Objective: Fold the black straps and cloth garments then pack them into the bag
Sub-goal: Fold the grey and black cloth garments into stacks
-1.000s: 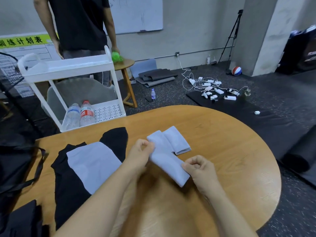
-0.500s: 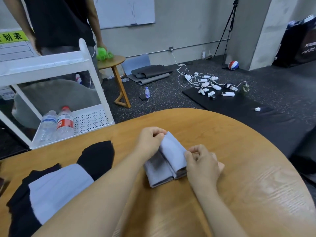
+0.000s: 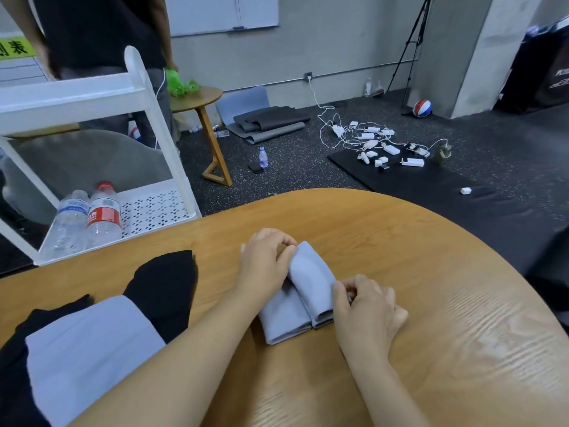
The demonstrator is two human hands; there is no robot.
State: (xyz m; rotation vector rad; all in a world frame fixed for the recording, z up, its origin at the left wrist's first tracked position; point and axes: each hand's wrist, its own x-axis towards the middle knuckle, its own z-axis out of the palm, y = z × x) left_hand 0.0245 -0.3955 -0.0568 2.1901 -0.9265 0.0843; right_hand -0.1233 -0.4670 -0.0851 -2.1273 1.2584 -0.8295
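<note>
Now both hands pinch the soft pale-blue folded cloth [image 3: 303, 298] mid-way along the grainy round wooden table [image 3: 431, 303]: left hand [image 3: 266, 261] at its far end, right hand [image 3: 366, 306] on its right edge. Toward the table's left edge, a black-and-blue garment [image 3: 92, 340] runs out of frame.

Bare wooden table [image 3: 446, 288] right of the hands (black-and-grey garment [image 3: 92, 343] crowding the left).

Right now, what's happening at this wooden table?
A person is folding a small light blue cloth on the wooden table. The left hand pinches its far end and the right hand grips its right edge. A black and light blue garment lies unfolded to the left.
</note>
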